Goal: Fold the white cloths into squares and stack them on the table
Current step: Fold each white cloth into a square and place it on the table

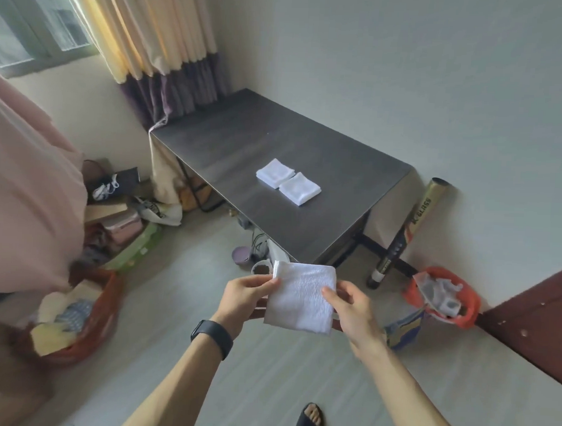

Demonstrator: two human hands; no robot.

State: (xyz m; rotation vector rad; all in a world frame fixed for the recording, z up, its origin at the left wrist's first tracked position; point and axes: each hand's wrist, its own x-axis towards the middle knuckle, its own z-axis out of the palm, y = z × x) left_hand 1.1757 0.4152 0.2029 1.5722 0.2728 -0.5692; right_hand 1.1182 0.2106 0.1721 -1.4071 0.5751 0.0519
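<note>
I hold a white cloth (pixel 301 297), folded to a rough square, in the air in front of the dark table (pixel 244 140). My left hand (pixel 245 293) pinches its upper left corner. My right hand (pixel 354 307) grips its right edge, thumb on top. Two folded white cloths lie side by side on the table: one (pixel 275 173) further back, the other (pixel 300 188) nearer and to the right, their edges touching.
A red basket (pixel 84 330) with mixed fabrics stands on the floor at the left, beside clutter and bags. An orange bag (pixel 443 297) and a tube (pixel 404 231) lean by the wall at the right. A pink garment (pixel 26 185) hangs at the left.
</note>
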